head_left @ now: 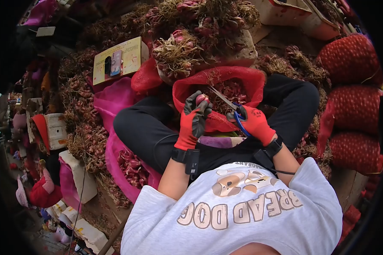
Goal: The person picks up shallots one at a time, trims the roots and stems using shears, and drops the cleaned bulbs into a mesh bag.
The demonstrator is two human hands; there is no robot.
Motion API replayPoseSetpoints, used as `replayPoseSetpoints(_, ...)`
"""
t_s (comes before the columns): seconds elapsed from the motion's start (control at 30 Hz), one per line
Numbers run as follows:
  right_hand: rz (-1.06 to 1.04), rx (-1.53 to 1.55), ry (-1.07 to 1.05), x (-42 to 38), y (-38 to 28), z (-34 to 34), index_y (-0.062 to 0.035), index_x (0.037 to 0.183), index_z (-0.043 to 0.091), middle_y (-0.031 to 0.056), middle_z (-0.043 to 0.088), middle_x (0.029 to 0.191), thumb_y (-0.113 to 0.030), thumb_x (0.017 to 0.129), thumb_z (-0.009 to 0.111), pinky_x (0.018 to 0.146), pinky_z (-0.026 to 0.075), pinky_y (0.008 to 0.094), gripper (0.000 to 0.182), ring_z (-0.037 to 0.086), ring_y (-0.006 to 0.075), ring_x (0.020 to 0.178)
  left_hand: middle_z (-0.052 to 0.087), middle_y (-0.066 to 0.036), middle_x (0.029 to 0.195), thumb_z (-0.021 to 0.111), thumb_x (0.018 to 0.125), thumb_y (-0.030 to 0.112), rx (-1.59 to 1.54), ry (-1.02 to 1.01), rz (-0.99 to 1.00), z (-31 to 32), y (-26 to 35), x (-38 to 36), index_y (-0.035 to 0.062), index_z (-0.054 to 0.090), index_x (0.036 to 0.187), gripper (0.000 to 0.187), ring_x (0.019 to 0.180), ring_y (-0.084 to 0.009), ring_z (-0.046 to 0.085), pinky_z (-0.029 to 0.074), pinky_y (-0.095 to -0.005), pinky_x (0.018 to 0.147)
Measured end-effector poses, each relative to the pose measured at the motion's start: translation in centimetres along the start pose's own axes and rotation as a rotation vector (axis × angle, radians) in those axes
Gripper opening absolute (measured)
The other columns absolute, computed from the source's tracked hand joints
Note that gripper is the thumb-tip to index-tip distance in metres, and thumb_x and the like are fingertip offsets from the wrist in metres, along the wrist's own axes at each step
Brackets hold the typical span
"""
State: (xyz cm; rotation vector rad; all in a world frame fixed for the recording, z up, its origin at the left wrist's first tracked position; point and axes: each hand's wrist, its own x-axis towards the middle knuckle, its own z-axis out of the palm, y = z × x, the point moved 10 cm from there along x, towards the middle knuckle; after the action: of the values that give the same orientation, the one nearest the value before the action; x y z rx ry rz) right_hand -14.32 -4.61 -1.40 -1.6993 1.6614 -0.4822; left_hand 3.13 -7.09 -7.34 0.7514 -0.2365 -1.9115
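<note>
My left hand (193, 123), in a red glove with dark grey fingers, is closed around a small pink-red shallot (202, 100) and holds it upright. My right hand (257, 123), gloved the same way, grips blue-handled scissors (224, 97). Their blades are slightly apart and point up and left, a little to the right of the shallot. Both hands are above the near side of an open red mesh bag (184, 87), which stands between my legs. Inside it lie many trimmed shallots (234, 89).
Bunches of shallots with dry roots (178, 51) are heaped ahead. A pink mesh bag (115, 140) with shallots lies by my left leg. A phone (115, 63) rests on a yellow-topped box (134, 53). Full red mesh sacks (355, 108) are stacked at right.
</note>
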Motion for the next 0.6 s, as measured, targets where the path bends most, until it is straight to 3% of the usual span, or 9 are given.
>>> replayPoseSetpoints(0.07,-0.03,-0.021,0.0,-0.2,0.1,0.0,-0.0089,0.086,0.066,0.0132,0.065,0.077,-0.052,0.08,0.064,0.063,0.048,0.04,0.043,0.064,0.0307,0.073,0.058,0.001,0.106,0.057,0.093,0.006,0.09,0.007,0.082,-1.0,0.3,0.4,0.0162,0.051,0.123,0.032,0.091,-0.0118,0.059,0.051,-0.0223,0.076)
replayPoseSetpoints(0.27,-0.007,-0.144,-0.044,-0.2,-1.1,-0.2,-0.0106,0.088,0.066,0.0103,0.064,0.075,-0.056,0.079,0.064,0.06,0.047,0.0383,0.047,0.063,0.0295,0.071,0.057,0.002,0.105,0.056,0.092,0.003,0.031,0.006,0.009,-0.6,-0.2,0.3,0.0156,0.05,0.124,0.034,0.091,-0.0111,0.059,0.05,-0.0222,0.077)
replayPoseSetpoints(0.6,-0.037,-0.193,0.001,-0.2,-1.1,-0.5,-0.0135,0.089,0.067,0.01,0.065,0.075,-0.058,0.079,0.063,0.059,0.047,0.0386,0.046,0.063,0.0293,0.069,0.056,-0.002,0.103,0.058,0.092,0.004,0.109,0.024,0.098,-0.9,0.5,0.3,0.0122,0.048,0.125,0.036,0.088,-0.0116,0.059,0.05,-0.0221,0.077)
